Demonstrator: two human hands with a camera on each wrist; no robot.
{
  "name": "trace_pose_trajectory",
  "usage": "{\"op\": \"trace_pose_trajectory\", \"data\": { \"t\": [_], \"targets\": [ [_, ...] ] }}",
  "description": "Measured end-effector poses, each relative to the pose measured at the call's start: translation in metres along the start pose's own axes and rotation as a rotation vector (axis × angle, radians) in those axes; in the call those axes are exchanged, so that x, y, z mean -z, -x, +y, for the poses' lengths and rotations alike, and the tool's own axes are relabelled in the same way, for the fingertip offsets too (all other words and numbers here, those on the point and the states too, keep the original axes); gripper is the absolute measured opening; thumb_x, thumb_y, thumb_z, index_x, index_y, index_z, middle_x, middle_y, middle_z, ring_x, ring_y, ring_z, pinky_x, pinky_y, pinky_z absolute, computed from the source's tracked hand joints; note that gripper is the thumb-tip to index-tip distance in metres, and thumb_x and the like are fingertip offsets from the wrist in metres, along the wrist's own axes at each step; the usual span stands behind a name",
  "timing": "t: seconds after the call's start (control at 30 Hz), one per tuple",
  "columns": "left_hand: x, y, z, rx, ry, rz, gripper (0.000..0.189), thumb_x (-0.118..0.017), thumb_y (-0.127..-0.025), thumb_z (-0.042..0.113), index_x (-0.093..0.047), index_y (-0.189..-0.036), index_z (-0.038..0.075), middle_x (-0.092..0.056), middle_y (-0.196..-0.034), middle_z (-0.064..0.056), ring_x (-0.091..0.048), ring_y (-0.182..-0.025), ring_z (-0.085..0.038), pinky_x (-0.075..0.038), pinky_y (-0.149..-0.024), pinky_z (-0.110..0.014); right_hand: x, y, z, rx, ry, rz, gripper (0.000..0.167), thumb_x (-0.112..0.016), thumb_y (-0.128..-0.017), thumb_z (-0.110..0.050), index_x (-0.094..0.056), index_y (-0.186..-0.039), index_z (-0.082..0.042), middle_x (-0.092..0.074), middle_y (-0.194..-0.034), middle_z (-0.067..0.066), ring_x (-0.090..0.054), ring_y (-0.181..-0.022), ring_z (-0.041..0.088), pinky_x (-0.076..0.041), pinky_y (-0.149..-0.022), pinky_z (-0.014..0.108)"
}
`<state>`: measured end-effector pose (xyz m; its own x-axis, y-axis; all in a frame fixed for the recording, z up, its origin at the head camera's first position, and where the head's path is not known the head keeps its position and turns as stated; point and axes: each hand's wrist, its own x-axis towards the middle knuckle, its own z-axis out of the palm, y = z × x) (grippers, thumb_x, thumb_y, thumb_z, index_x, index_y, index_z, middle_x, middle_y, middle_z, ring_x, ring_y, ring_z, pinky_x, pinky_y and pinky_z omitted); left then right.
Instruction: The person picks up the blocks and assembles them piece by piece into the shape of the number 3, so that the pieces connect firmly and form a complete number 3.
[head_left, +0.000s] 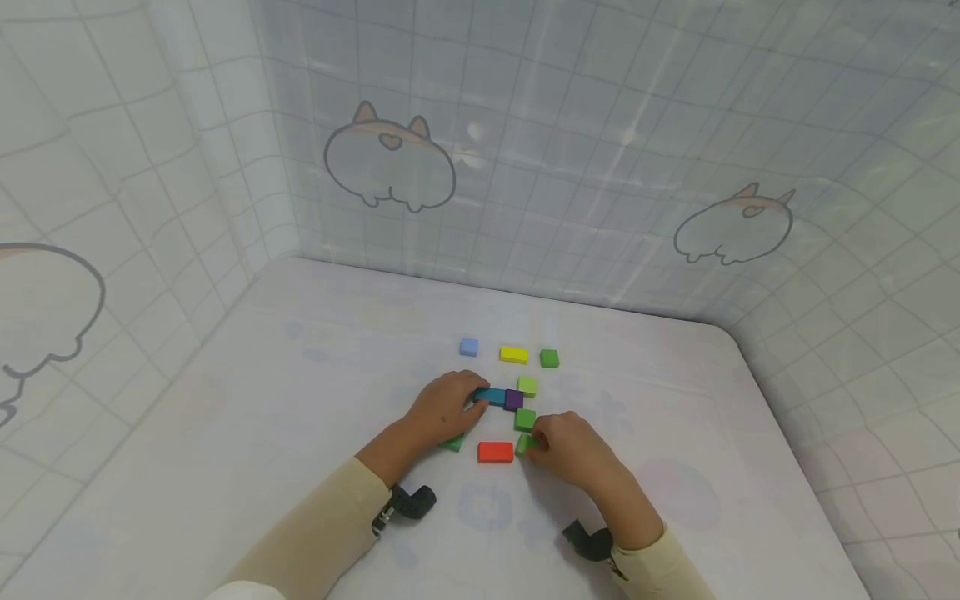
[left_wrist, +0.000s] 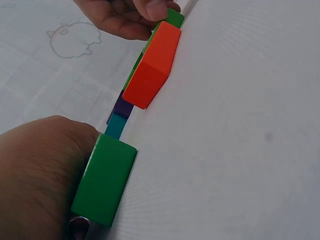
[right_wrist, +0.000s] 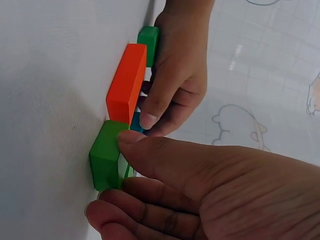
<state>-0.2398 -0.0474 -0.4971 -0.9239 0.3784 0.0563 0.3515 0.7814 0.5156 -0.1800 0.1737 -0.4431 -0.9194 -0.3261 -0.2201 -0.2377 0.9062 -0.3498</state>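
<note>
My left hand (head_left: 446, 407) pinches the left end of a teal-blue block (head_left: 492, 397) between thumb and fingers. That block's right end meets a dark purple block (head_left: 513, 400). Lower right, my right hand (head_left: 573, 450) holds a green block (right_wrist: 106, 155) with thumb and fingertips, close to the table. Just left of it lies a red block (head_left: 496, 452). Another green block (head_left: 525, 420) sits below and right of the purple one, and a lime block (head_left: 527, 386) sits above. A darker green block (head_left: 453, 443) is partly hidden under my left hand.
Toward the back of the white table (head_left: 300, 467) lie a light blue block (head_left: 469, 347), a yellow block (head_left: 513, 355) and a green cube (head_left: 550, 358). Tiled-pattern sheets (head_left: 555, 150) with cartoon drawings enclose the back and sides.
</note>
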Motion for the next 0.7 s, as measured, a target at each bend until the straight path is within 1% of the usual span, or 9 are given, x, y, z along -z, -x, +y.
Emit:
{"op": "trace_pose_trajectory", "data": {
  "t": [0.23, 0.7],
  "targets": [
    [0.0007, 0.0001, 0.0003, -0.013, -0.005, 0.001, 0.038, -0.063, -0.096, 0.038, -0.065, -0.129, 0.019, -0.065, -0.128, 0.004, -0.058, -0.12, -0.015, -0.05, -0.102, -0.037, -0.0015, -0.0012, -0.002, -0.029, 0.007, 0.023, 0.023, -0.083, -0.082, -0.029, -0.073, -0.091, -0.01, -0.056, -0.065, -0.005, -0.052, -0.064, 0.013, -0.047, -0.058, 0.023],
    [-0.0015, -0.0012, -0.0029, -0.027, -0.005, 0.01, 0.038, -0.063, -0.096, 0.038, -0.065, -0.129, 0.018, -0.066, -0.127, 0.003, -0.059, -0.117, -0.015, -0.05, -0.101, -0.037, -0.0046, -0.0021, -0.003, -0.047, -0.009, 0.045, 0.023, -0.083, -0.082, -0.029, -0.072, -0.087, -0.01, -0.057, -0.067, -0.004, -0.052, -0.064, 0.013, -0.047, -0.057, 0.023]
  ]
}}
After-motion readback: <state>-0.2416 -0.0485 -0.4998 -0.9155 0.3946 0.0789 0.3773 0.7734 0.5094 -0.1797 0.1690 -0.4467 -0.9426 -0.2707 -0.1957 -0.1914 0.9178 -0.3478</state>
